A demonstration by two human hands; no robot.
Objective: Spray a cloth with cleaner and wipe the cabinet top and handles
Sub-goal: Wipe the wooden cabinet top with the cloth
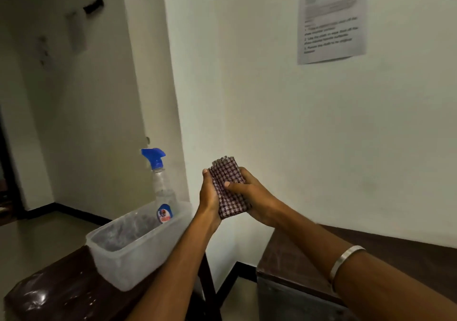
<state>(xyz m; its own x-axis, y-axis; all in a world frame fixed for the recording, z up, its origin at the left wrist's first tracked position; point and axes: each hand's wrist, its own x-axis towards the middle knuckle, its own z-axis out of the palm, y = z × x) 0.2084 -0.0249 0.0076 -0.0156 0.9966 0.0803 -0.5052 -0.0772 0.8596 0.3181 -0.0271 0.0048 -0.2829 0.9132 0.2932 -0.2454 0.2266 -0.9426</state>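
Both hands hold the folded checked cloth point(228, 188) in the air at the centre of view: the left hand point(209, 197) cups it from the 9 o'clock side and the right hand point(249, 197) has its fingers point(231, 185) curled over the front (whether the cloth is already damp cannot be told). At 8 o'clock the spray bottle point(162, 184) stands upright in a clear plastic tub point(128, 254) on a dark counter point(57, 293), untouched, so the spraying step seems to be in hand. Next, one hand would need to let go and reach for the bottle, before wiping the cabinet top point(291, 254) at 5 o'clock.
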